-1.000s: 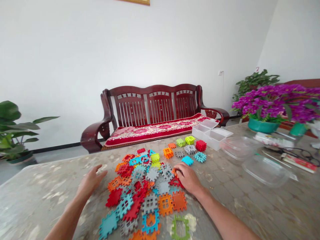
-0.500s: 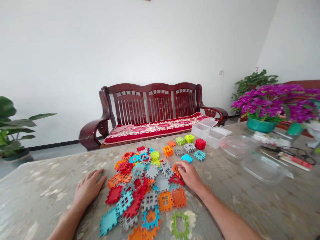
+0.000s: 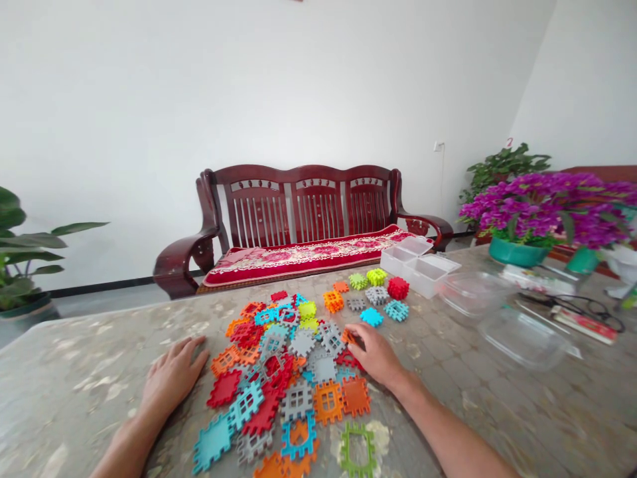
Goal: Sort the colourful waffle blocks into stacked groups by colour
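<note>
My right hand (image 3: 374, 352) pinches an orange interlocking tile (image 3: 349, 336) at the right edge of a pile of plastic tiles. Its fingers hide most of that tile. To the left of the pile, my left hand (image 3: 175, 373) lies flat on the table with the fingers stretched out, holding nothing. Between the hands are notched tiles in several colours, among them a grey window tile (image 3: 297, 399), an orange window tile (image 3: 328, 402), a red tile (image 3: 224, 388) and a light blue tile (image 3: 213, 441). A green frame tile (image 3: 357, 449) lies apart, near the front.
Beyond my right hand stand sorted groups of tiles, including an orange stack (image 3: 333, 301) and a red stack (image 3: 398, 287). Farther right are a divided clear box (image 3: 430, 282), clear lids (image 3: 522, 337), glasses (image 3: 594, 309) and a purple flower pot (image 3: 517, 251). A wooden bench (image 3: 308, 176) stands behind.
My right hand keeps its hold on the orange tile, with a slight turn of the fingers and a small shift. The left hand stays in place; the view moves slightly.
</note>
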Demonstrator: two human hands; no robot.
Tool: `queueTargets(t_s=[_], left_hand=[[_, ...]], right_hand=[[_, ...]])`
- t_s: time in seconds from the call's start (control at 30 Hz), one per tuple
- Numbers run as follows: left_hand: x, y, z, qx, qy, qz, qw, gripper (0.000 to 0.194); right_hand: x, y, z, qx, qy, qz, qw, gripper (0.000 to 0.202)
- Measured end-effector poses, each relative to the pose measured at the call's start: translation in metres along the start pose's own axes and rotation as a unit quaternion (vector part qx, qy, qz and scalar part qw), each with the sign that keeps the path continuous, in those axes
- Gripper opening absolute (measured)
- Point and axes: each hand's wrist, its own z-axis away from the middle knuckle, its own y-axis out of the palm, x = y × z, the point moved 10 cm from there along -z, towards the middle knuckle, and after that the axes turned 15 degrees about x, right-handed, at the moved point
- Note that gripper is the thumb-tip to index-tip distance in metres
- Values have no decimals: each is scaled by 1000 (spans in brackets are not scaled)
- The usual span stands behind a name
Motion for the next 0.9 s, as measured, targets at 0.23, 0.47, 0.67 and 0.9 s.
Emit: queueTargets(t_s=[0.23, 0.47, 0.67, 0.9], left_hand=[[2, 1, -1, -12, 6, -2, 1000, 55], [1, 1, -1, -7, 7, 8, 1000, 56], [0, 0, -1, -9, 13, 17, 1000, 57], [-3, -2, 2, -2, 6, 5, 1000, 56]], right_hand=[[-2, -5, 1, -32, -5, 8, 999, 36], [-7, -5, 1, -47, 6, 25, 999, 42], [-8, -4, 1, -46, 13, 38, 998, 44], [-11, -5, -1, -46, 34, 33, 998, 44]])
